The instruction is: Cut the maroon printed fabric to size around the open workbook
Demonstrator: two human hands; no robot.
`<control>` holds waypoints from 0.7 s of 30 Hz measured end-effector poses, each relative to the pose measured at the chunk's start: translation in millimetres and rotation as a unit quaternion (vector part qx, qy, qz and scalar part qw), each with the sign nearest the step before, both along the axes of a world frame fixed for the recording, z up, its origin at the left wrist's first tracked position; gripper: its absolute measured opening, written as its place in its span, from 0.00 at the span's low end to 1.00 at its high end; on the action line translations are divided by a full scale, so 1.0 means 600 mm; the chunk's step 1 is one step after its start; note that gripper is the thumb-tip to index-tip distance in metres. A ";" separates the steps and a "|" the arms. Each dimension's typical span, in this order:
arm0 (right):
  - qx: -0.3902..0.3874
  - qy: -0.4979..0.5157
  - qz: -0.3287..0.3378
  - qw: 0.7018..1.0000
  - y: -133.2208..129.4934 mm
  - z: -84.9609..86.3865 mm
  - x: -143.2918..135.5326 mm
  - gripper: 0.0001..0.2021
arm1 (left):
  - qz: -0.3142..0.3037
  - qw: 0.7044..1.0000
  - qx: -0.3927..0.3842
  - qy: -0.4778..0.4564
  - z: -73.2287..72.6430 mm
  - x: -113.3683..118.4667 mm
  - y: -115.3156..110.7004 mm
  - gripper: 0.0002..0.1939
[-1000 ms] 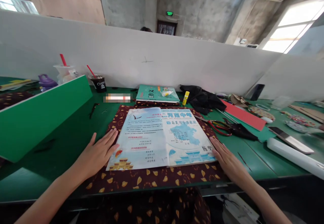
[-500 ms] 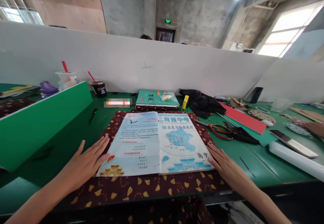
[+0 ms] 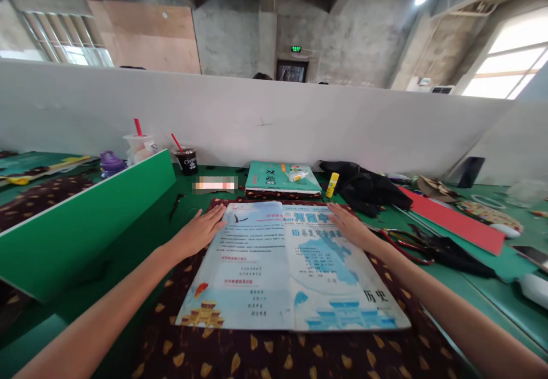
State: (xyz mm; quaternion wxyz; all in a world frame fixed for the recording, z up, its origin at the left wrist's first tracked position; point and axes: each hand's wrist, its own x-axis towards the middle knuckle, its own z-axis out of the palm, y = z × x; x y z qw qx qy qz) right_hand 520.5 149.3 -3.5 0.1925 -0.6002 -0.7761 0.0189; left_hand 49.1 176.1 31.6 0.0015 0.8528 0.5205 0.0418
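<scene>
Head | left hand (image 3: 202,229): flat, fingers extended, at upper left edge of book (image 3: 265,270) | right hand (image 3: 351,227): flat, fingers extended, at upper right corner | book: spread on cloth (image 3: 261,356)

On the green table (image 3: 194,201), a patterned cloth (image 3: 240,342) is spread between the left fingers (image 3: 215,216) and the right fingers (image 3: 341,219). Beyond the fingers, 1 yellow glue stick (image 3: 332,185) and 1 black cup (image 3: 186,162) are placed; past the right fingers, black fabric (image 3: 363,189) is heaped.
</scene>
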 end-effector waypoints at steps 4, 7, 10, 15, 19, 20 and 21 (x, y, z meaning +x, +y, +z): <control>-0.041 -0.019 0.026 0.999 0.001 -0.019 -0.020 0.33 | -0.002 1.000 -0.008 0.006 -0.023 -0.012 0.033 0.30; -0.051 -0.028 0.034 0.998 -0.011 -0.021 -0.025 0.34 | 0.001 1.000 -0.002 0.003 -0.038 -0.024 0.033 0.29; -0.061 -0.038 0.038 0.997 -0.018 -0.016 -0.025 0.34 | -0.001 1.000 0.003 -0.002 -0.042 -0.030 0.027 0.30; -0.061 -0.055 0.026 0.996 -0.018 -0.026 -0.018 0.34 | 0.007 1.000 0.025 -0.017 -0.008 -0.015 0.057 0.28; -0.021 -0.054 0.015 0.998 -0.019 -0.051 -0.004 0.35 | 0.029 0.996 0.069 -0.045 0.013 0.022 0.132 0.23; -0.004 -0.053 0.014 0.998 -0.020 -0.057 -0.001 0.34 | 0.029 0.996 0.074 -0.050 0.011 0.033 0.151 0.22; 0.011 -0.052 0.014 0.998 -0.021 -0.061 0.002 0.33 | 0.026 0.995 0.076 -0.055 0.006 0.045 0.168 0.20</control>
